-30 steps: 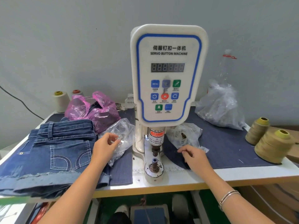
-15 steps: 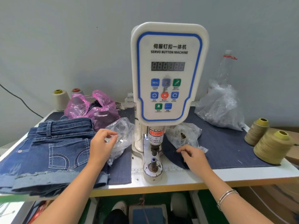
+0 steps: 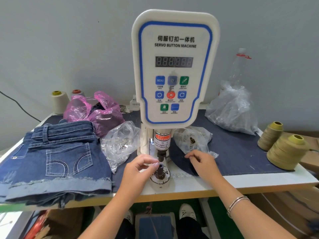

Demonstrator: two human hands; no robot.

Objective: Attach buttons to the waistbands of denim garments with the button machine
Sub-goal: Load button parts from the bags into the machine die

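The white servo button machine [image 3: 175,66] stands at the table's middle, its dark lower die [image 3: 161,167] sticking up from a round base under the punch. My left hand [image 3: 138,171] is at that die, thumb and forefinger pinched together right beside its top; whatever small part they hold is too small to make out. My right hand [image 3: 202,163] rests on the dark denim mat [image 3: 241,152] right of the machine, fingers curled, holding nothing that I can see. A stack of denim shorts [image 3: 57,161] lies at the left. A clear bag of small metal parts [image 3: 120,144] sits between the shorts and the machine.
Another clear bag with dark parts [image 3: 191,140] lies behind my right hand. A pink bag [image 3: 93,112] and a large clear bag [image 3: 231,112] sit at the back. Two tan thread cones [image 3: 283,147] stand at the right, pale spools [image 3: 59,102] at the back left. A foot pedal [image 3: 153,225] is below.
My left hand has left the clear bag of metal parts and moved right to the machine's lower die, fingers pinched. My right hand has stayed on the mat.
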